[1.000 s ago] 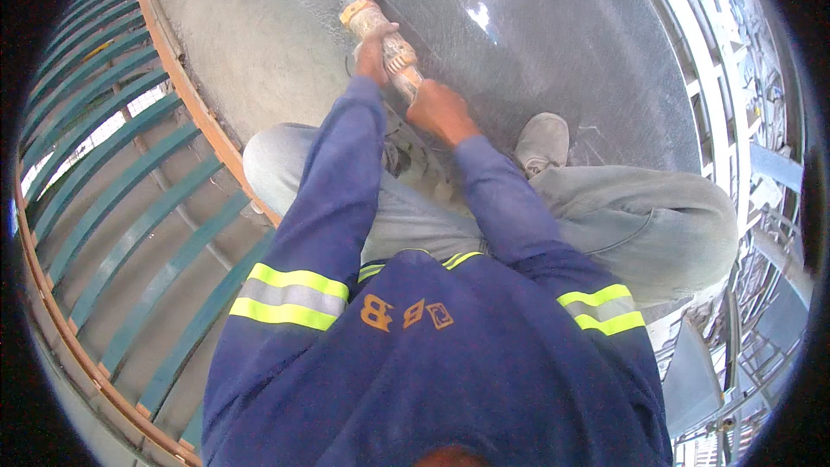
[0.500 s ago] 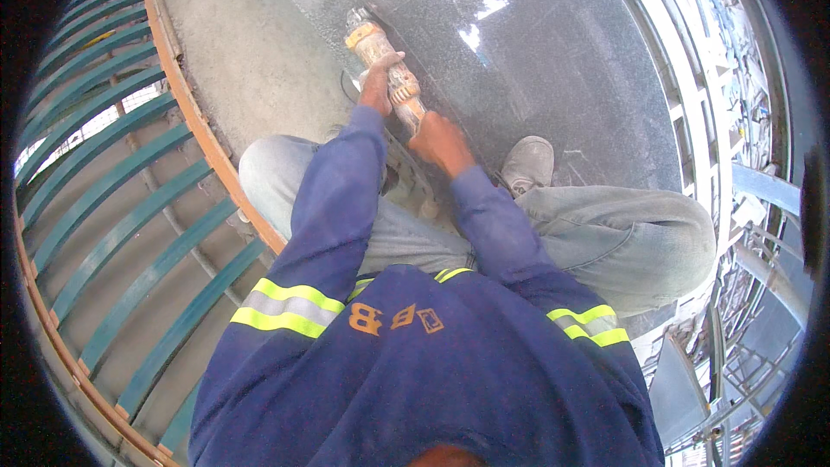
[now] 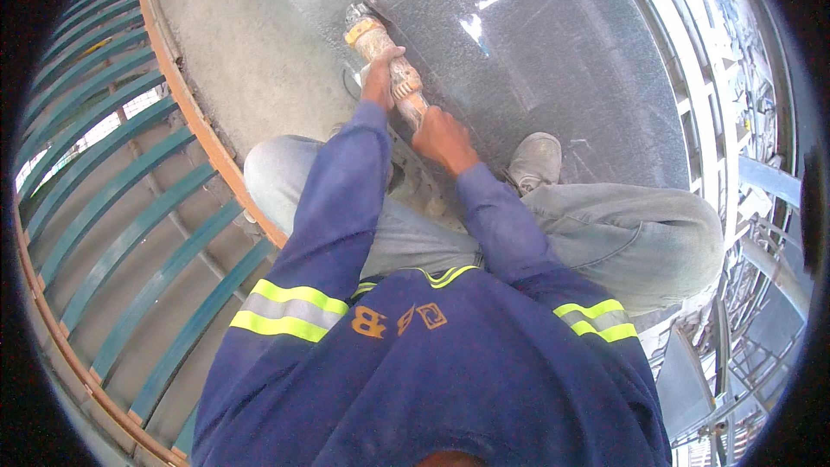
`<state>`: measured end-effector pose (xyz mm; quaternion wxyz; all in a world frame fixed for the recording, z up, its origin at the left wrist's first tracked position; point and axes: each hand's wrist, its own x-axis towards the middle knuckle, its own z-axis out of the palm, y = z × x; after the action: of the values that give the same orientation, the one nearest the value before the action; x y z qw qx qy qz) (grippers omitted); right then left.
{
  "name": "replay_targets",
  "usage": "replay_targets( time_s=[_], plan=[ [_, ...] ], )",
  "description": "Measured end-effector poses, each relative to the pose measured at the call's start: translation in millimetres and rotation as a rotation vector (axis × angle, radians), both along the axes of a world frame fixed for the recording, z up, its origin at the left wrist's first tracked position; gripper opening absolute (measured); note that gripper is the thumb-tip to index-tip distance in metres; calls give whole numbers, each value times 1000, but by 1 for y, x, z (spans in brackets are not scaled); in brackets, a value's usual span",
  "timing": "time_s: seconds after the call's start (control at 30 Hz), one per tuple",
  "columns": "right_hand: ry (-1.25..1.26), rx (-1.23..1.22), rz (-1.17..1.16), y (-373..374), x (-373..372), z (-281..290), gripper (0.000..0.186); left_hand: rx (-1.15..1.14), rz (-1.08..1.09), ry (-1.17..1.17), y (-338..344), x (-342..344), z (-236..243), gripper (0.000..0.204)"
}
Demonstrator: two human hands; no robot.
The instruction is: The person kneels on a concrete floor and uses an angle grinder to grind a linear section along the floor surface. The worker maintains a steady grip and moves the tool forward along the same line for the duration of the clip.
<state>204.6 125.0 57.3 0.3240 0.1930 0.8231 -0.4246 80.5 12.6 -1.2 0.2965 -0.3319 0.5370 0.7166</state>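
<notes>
A dust-coated yellow power tool (image 3: 364, 33) lies along a seam between pale concrete (image 3: 242, 60) and a dark grey, dusty slab (image 3: 588, 86), its grey head at the far end against that seam. My left hand (image 3: 379, 80) is closed around the middle of its body, thumb on top. My right hand (image 3: 443, 140) grips the rear end, nearer to me. Part of the tool and whatever its head touches are hidden or too small to tell. My bent legs (image 3: 622, 233) in grey trousers lie either side of my hands, a dusty shoe (image 3: 536, 160) resting on the slab.
A curved railing with teal bars (image 3: 104, 199) and an orange rail (image 3: 207, 143) runs close along my left. On the right, white metal framing (image 3: 718, 112) borders the slab, with cluttered metal members and grey panels (image 3: 687, 363) beyond it.
Both hands and the tool sit slightly lower in the view than a second ago, a little higher than half a second ago; the surroundings have shifted somewhat too. The grip is unchanged.
</notes>
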Motion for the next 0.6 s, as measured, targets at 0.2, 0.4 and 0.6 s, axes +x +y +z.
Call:
replay_targets(
  time_s=[0.2, 0.4, 0.6],
  plan=[
    [18, -46, -9, 0, -9, -6, 35, 10, -11, 16, -4, -9, -7, 40],
    [13, -35, 0, 1, -7, -1, 35, 32, -12, -9, -1, -8, -1, 40],
    [-54, -39, 55, 8, 6, 15, 39, 9, -18, -47, 8, 11, 16, 33]
  ],
)
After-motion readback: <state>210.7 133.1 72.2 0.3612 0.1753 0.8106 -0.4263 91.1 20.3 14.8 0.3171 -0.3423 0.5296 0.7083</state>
